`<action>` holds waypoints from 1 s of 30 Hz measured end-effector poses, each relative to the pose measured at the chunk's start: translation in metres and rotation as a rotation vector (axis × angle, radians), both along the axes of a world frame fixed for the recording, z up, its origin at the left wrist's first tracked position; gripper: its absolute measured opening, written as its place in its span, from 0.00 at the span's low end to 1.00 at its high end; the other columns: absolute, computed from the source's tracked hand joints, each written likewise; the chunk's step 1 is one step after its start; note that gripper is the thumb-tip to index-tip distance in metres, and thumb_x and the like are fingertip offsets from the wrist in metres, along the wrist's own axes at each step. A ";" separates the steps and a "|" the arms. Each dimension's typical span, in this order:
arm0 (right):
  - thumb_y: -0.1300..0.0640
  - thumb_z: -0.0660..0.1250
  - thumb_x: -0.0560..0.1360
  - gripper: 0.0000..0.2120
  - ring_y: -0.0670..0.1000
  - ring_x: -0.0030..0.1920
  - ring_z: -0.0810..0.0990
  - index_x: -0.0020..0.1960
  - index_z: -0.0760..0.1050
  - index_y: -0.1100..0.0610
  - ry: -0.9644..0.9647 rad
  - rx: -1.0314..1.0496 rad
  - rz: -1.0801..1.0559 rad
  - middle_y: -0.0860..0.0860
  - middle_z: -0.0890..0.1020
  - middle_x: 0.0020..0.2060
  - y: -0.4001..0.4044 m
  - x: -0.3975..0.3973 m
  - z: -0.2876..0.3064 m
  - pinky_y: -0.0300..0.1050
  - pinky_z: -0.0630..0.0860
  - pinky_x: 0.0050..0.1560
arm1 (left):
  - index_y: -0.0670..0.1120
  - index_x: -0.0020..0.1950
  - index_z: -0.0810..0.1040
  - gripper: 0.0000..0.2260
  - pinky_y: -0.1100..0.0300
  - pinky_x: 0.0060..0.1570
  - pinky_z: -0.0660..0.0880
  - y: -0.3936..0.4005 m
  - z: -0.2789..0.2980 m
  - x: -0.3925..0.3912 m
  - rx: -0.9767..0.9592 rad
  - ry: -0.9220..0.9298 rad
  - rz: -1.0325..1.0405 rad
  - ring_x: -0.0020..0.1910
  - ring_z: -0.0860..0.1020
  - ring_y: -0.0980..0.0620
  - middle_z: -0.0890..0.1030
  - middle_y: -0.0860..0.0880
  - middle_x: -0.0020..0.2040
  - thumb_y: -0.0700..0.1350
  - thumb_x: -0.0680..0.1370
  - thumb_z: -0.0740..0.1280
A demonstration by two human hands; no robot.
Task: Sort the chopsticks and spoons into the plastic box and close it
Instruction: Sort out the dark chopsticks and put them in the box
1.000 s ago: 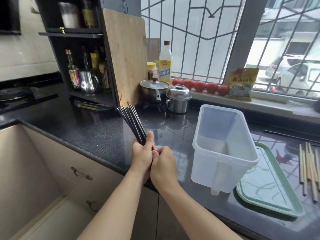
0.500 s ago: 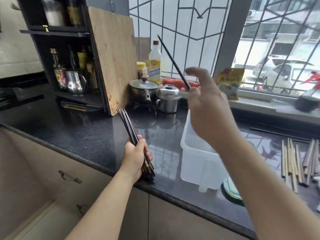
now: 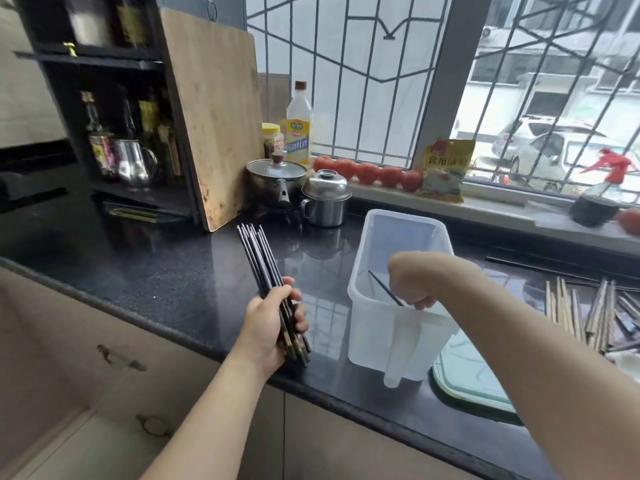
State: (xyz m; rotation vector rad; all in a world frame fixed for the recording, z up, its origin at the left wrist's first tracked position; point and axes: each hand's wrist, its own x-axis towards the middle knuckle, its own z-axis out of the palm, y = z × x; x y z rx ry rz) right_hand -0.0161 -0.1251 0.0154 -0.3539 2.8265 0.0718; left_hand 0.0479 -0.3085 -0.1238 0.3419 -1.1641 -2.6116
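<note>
My left hand (image 3: 275, 322) grips a bundle of several dark chopsticks (image 3: 261, 259) above the black counter, tips pointing away from me. To its right stands the translucent plastic box (image 3: 381, 341), open at the top. My right hand (image 3: 414, 284) is bent down inside the box and holds a single dark chopstick (image 3: 382, 285) that slants toward the box's floor. Its fingers are partly hidden behind the wrist. A pile of wooden and dark chopsticks (image 3: 588, 313) lies on the counter at the far right. The box's green-rimmed lid (image 3: 467, 382) lies flat behind my right forearm.
A wooden cutting board (image 3: 214, 116) leans on a black shelf at the back left. A lidded pot (image 3: 277, 178) and a steel mug (image 3: 325, 199) stand behind the box. Tomatoes (image 3: 367, 171) line the window sill. The counter edge (image 3: 173, 327) runs just below my left hand.
My right hand has come down from chest height with the single chopstick and now reaches into the box. My left hand still holds the bundle in about the same place.
</note>
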 end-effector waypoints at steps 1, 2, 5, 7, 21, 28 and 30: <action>0.62 0.63 0.80 0.10 0.55 0.39 0.75 0.59 0.78 0.62 0.031 -0.018 -0.015 0.58 0.82 0.50 0.001 -0.002 0.003 0.46 0.77 0.44 | 0.43 0.57 0.73 0.04 0.59 0.25 0.68 0.000 0.001 0.001 -0.010 0.006 -0.026 0.29 0.71 0.51 0.76 0.46 0.39 0.37 0.83 0.61; 0.62 0.63 0.79 0.10 0.55 0.42 0.75 0.59 0.78 0.62 0.102 -0.069 -0.030 0.58 0.81 0.50 0.002 -0.007 0.005 0.47 0.77 0.47 | 0.43 0.57 0.74 0.04 0.59 0.25 0.69 0.001 0.002 0.002 -0.021 0.006 -0.052 0.30 0.73 0.50 0.78 0.45 0.41 0.38 0.84 0.62; 0.63 0.63 0.76 0.11 0.56 0.45 0.80 0.54 0.82 0.58 0.355 -0.346 0.000 0.54 0.82 0.47 -0.007 -0.015 0.015 0.52 0.81 0.52 | 0.42 0.58 0.76 0.05 0.58 0.27 0.72 0.001 0.004 0.007 -0.047 0.016 -0.111 0.33 0.77 0.49 0.83 0.44 0.46 0.40 0.84 0.63; 0.61 0.62 0.76 0.11 0.57 0.45 0.82 0.47 0.83 0.56 0.426 -0.516 0.098 0.54 0.84 0.44 -0.025 -0.006 0.015 0.53 0.82 0.49 | 0.43 0.60 0.77 0.07 0.56 0.30 0.75 0.001 0.006 0.009 -0.061 0.029 -0.140 0.36 0.79 0.47 0.85 0.44 0.50 0.41 0.84 0.63; 0.46 0.65 0.78 0.17 0.48 0.38 0.75 0.32 0.76 0.49 0.131 -0.250 0.299 0.46 0.78 0.32 -0.087 0.004 -0.006 0.51 0.69 0.51 | 0.43 0.62 0.79 0.13 0.50 0.41 0.79 0.000 0.008 0.012 -0.089 0.067 -0.264 0.42 0.83 0.44 0.85 0.44 0.53 0.46 0.79 0.68; 0.53 0.67 0.79 0.13 0.54 0.37 0.79 0.38 0.78 0.58 0.212 -0.948 0.079 0.52 0.79 0.33 -0.069 -0.001 0.015 0.60 0.82 0.47 | 0.42 0.55 0.76 0.05 0.49 0.38 0.81 0.003 0.011 0.007 -0.126 -0.012 -0.248 0.42 0.84 0.42 0.84 0.42 0.46 0.43 0.83 0.65; 0.52 0.65 0.81 0.11 0.53 0.40 0.81 0.43 0.79 0.55 0.391 -1.255 -0.006 0.52 0.82 0.38 -0.050 -0.008 0.043 0.61 0.81 0.50 | 0.42 0.55 0.75 0.04 0.52 0.33 0.78 0.004 0.008 0.004 -0.139 -0.029 -0.201 0.35 0.80 0.45 0.81 0.44 0.42 0.42 0.83 0.65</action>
